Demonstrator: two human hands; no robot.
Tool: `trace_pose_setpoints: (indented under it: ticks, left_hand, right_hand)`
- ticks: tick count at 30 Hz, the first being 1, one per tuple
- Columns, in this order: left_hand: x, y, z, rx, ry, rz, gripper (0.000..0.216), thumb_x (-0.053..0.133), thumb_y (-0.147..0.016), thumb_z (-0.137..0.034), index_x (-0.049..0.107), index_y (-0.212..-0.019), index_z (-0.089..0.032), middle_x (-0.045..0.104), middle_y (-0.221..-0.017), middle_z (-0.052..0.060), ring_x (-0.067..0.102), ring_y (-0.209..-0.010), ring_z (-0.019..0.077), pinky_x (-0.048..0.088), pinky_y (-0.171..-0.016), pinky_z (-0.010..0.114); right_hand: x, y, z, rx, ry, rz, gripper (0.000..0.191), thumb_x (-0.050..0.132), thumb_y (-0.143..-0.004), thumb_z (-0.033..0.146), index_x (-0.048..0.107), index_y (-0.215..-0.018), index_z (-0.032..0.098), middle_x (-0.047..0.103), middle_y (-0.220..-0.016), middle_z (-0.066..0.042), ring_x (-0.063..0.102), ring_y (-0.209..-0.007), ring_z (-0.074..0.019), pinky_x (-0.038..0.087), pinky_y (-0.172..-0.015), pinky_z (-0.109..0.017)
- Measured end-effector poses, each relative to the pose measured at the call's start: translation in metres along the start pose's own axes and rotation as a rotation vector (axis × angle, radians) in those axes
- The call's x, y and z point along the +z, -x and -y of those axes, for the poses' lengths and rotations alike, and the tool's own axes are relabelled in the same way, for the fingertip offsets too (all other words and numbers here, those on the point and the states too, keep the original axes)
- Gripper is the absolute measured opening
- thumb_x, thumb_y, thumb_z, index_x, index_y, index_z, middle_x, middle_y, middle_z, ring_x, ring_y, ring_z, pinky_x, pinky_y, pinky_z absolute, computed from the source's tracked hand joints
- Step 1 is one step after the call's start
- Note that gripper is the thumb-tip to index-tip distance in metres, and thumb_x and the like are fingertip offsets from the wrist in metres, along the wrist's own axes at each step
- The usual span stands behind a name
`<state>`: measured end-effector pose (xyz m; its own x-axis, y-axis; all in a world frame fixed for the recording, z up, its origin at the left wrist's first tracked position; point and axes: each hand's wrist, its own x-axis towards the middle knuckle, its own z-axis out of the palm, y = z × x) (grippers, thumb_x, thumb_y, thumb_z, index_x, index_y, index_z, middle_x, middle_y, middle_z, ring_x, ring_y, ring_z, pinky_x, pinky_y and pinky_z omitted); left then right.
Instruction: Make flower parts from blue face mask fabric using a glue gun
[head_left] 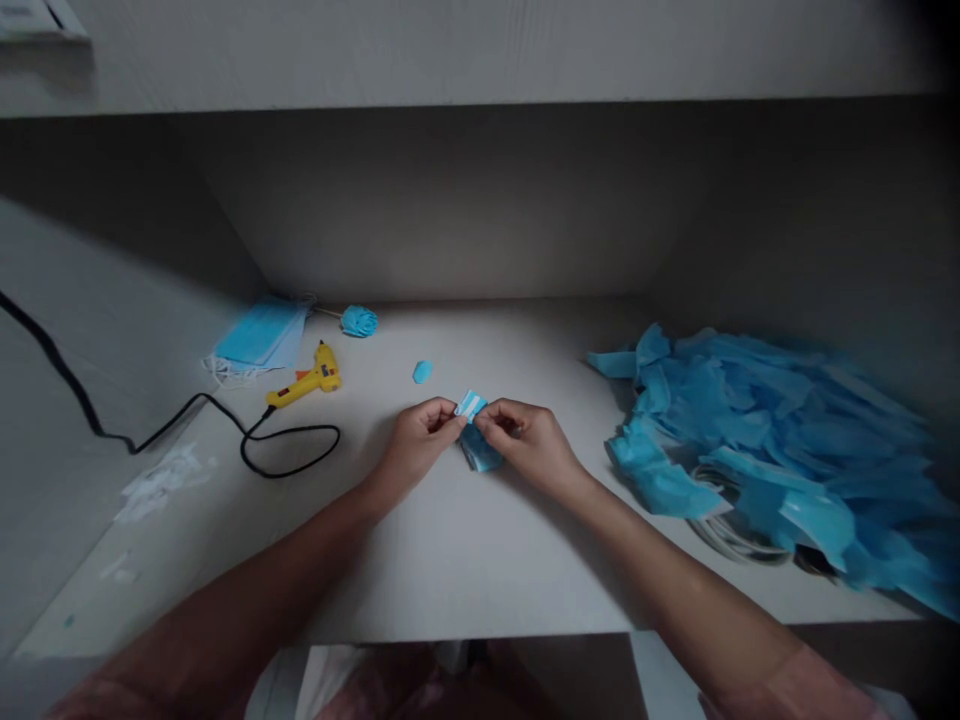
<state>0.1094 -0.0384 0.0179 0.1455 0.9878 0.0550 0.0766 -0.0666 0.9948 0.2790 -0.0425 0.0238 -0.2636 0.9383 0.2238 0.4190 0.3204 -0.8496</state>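
Both hands meet over the middle of the table, pinching a small blue piece of mask fabric (471, 405) with a white strip across it. My left hand (421, 435) grips its left edge between thumb and fingers. On the right edge, my right hand (529, 435) is closed in the same way. A darker blue, folded-looking part (480, 452) shows just below the fingers; whether it joins the held piece I cannot tell. A little beyond the hands lies a small blue petal-shaped cutout (422, 372).
At left are a yellow glue gun (307, 378) with a black cord (292, 470), blue face masks (262, 335) and a blue fabric rose (359, 321) on a stem. White scraps (165, 483) lie nearer. A large heap of blue fabric (780, 430) covers the right side. A shelf edge (480, 60) overhangs.
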Motion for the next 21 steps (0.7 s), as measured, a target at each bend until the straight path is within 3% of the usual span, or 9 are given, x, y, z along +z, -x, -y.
trace_pose_setpoints:
  ticks: [7,15,21]
  left_hand:
    - [0.0013,0.0009,-0.0019,0.005,-0.003,0.023,0.022,0.065,-0.071,-0.037,0.061,-0.071,-0.016,0.047,-0.058,-0.005,0.038,-0.055,0.008,0.03,-0.054,0.022]
    - [-0.0002,0.002,-0.0046,-0.058,0.068,0.078,0.023,0.066,-0.072,-0.037,0.059,-0.071,-0.016,0.043,-0.054,-0.006,0.034,-0.051,0.0071,0.025,-0.05,0.022]
    - [-0.0019,0.0014,-0.004,-0.079,0.084,0.098,0.021,0.063,-0.075,-0.035,0.057,-0.07,-0.015,0.044,-0.055,-0.006,0.037,-0.051,0.0071,0.028,-0.051,0.022]
  right_hand:
    - [-0.0009,0.0001,0.0016,0.018,-0.019,-0.001,0.016,0.057,-0.082,0.029,0.064,-0.075,0.017,0.059,-0.066,0.0,0.047,-0.058,-0.0105,0.036,-0.056,-0.024]
    - [-0.0012,-0.0038,-0.0057,0.1,-0.267,0.07,0.022,0.06,-0.08,0.037,0.064,-0.077,0.015,0.056,-0.065,0.001,0.045,-0.057,-0.0102,0.036,-0.056,-0.024]
    - [-0.0029,-0.0035,-0.001,0.137,-0.324,0.093,0.026,0.06,-0.08,0.04,0.063,-0.072,0.015,0.058,-0.066,0.0,0.046,-0.058,-0.0102,0.036,-0.057,-0.024]
